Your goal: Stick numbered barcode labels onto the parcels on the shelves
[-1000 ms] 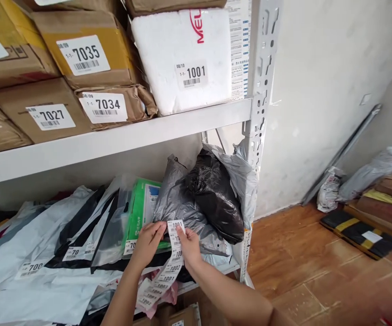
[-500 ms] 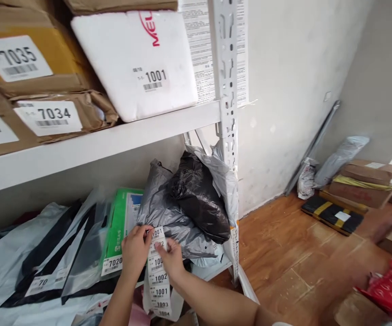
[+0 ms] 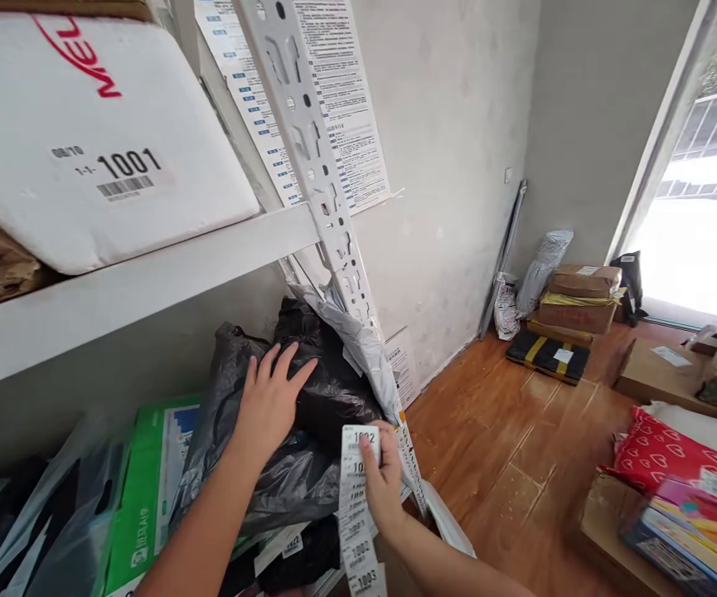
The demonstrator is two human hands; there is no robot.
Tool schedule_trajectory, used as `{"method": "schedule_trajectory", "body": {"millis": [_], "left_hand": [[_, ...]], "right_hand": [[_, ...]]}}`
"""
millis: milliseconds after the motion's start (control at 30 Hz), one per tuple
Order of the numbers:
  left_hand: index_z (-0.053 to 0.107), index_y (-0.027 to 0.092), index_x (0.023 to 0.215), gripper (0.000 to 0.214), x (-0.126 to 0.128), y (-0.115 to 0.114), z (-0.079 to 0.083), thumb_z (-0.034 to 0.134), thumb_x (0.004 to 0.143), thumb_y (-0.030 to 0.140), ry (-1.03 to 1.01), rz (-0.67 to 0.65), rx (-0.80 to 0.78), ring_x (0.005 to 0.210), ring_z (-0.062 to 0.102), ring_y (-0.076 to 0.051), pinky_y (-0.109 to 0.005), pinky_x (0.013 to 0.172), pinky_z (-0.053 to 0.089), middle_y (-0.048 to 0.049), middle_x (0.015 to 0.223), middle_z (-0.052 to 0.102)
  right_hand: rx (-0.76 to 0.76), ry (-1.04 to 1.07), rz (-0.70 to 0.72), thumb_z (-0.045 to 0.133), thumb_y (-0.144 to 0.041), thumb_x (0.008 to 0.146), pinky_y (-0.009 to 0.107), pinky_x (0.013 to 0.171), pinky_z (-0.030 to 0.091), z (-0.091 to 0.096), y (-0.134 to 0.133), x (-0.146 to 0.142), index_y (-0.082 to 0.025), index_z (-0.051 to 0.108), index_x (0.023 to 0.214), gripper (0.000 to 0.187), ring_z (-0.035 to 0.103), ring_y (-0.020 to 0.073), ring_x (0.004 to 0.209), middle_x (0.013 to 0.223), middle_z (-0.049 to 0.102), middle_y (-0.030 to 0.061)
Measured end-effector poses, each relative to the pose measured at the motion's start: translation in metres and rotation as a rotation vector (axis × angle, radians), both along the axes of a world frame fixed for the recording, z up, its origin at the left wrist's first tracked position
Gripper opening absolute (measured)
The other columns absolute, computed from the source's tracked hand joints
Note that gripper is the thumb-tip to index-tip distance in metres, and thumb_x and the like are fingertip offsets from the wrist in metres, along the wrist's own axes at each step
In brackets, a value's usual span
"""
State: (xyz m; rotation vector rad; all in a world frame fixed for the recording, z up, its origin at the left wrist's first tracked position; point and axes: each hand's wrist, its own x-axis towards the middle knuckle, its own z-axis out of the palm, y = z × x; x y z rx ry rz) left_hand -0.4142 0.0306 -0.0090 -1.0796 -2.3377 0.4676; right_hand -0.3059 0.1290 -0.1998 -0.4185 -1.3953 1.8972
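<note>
My left hand (image 3: 269,406) lies over the black plastic parcel (image 3: 327,361) on the lower shelf, its fingers spread. Whether a label is under that hand is hidden. Beneath and to the left sits a dark grey plastic parcel (image 3: 218,414). In my right hand (image 3: 386,477) a strip of number labels (image 3: 356,506) is pinched near its top, where 1002 shows. The strip hangs down in front of the shelf's corner.
A white foam box (image 3: 103,141) marked 1001 stands on the upper shelf (image 3: 147,269). The perforated post (image 3: 308,124) rises beside the parcels. Left of them is a green package (image 3: 138,497). Boxes (image 3: 582,298) and a red heart-patterned parcel (image 3: 669,452) rest on the wooden floor.
The view has swung right. My left hand has left the label strip and moved onto the black parcel. The strip's top label read 1001 and now reads 1002; my right hand still holds it.
</note>
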Motion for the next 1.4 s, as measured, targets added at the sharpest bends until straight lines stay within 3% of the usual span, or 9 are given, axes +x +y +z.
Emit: {"method": "schedule_trajectory", "body": {"millis": [67,167,433,633,933,1067,1200,1300,1400], "left_hand": [[0.047,0.032,0.138,0.067,-0.024,0.001,-0.003,0.036,0.08,0.0,-0.127,0.049,-0.053,0.108,0.057,-0.028,-0.037,0.08,0.052,-0.0102,0.123,0.058],[0.05,0.026,0.136,0.064,-0.034,-0.028,-0.022,0.033,0.081,0.0,-0.134,0.092,-0.04,0.093,0.06,-0.023,-0.031,0.072,0.051,-0.0088,0.103,0.063],[0.037,0.034,0.144,0.064,0.017,-0.117,-0.076,0.04,0.087,0.006,0.024,0.045,-0.037,0.086,0.061,-0.02,-0.024,0.055,0.044,-0.0071,0.099,0.063],[0.016,0.034,0.151,0.075,0.018,-0.115,-0.082,0.041,0.086,0.004,0.001,0.044,-0.029,0.069,0.055,-0.015,-0.024,0.056,0.042,-0.0013,0.079,0.055],[0.023,0.036,0.149,0.07,0.016,-0.11,-0.083,0.039,0.087,0.006,-0.066,0.096,0.01,0.078,0.058,-0.017,-0.025,0.061,0.043,-0.0019,0.084,0.055],[0.033,0.03,0.146,0.061,0.018,-0.089,-0.068,0.039,0.088,0.014,-0.145,0.156,0.056,0.078,0.058,-0.018,-0.028,0.066,0.046,-0.0036,0.088,0.055],[0.055,0.022,0.131,0.046,0.023,-0.05,-0.033,0.046,0.088,0.035,-0.147,0.201,0.097,0.095,0.057,-0.027,-0.045,0.086,0.047,-0.0107,0.104,0.057],[0.068,0.018,0.111,0.041,0.033,-0.028,-0.013,0.046,0.09,0.045,-0.178,0.136,0.361,0.114,0.051,-0.031,-0.049,0.1,0.041,-0.0132,0.121,0.055],[0.068,0.023,0.11,0.036,0.048,-0.019,-0.011,0.048,0.089,0.046,-0.51,0.081,0.717,0.106,0.059,-0.022,-0.036,0.091,0.05,-0.0069,0.118,0.061]], "right_hand": [[0.065,-0.044,-0.05,0.054,-0.044,0.089,0.042,0.107,0.033,-0.009,0.02,-0.009,-0.022,0.061,0.092,0.024,0.048,0.024,0.119,0.126,0.053,0.0103],[0.157,-0.026,0.15,0.055,-0.042,0.088,0.047,0.113,0.027,-0.029,0.031,-0.017,-0.021,0.063,0.085,0.023,0.04,0.0268,0.133,0.143,0.045,0.0109],[0.339,0.045,0.306,0.057,-0.034,0.089,0.054,0.116,0.022,-0.048,0.025,-0.014,-0.022,0.059,0.078,0.017,0.023,0.0286,0.145,0.151,0.039,0.0078],[0.386,0.044,0.33,0.057,-0.033,0.088,0.057,0.116,0.018,-0.053,0.031,-0.013,-0.022,0.055,0.078,0.015,0.022,0.0287,0.145,0.152,0.039,0.0078],[0.38,0.065,0.268,0.059,-0.03,0.087,0.056,0.114,0.022,-0.048,0.034,-0.01,-0.022,0.058,0.081,0.01,0.029,0.0299,0.141,0.146,0.045,0.0097],[0.231,0.087,0.152,0.056,-0.031,0.088,0.043,0.098,0.041,-0.017,0.029,0.006,-0.022,0.062,0.078,0.015,0.055,0.0254,0.111,0.116,0.063,0.0108],[-0.242,0.104,0.443,0.055,-0.046,0.085,0.028,0.06,0.044,0.02,0.013,0.001,-0.02,0.064,0.072,0.03,0.054,0.0159,0.065,0.072,0.061,0.0032],[-0.601,0.062,0.567,0.062,-0.048,0.077,0.024,0.05,0.037,0.037,-0.001,-0.01,-0.02,0.059,0.067,0.03,0.046,0.0121,0.05,0.055,0.055,-0.0022],[-0.701,0.099,0.578,0.067,-0.044,0.073,0.023,0.051,0.035,0.05,-0.009,-0.013,-0.019,0.058,0.066,0.027,0.044,0.0106,0.048,0.054,0.055,-0.0034]]}}
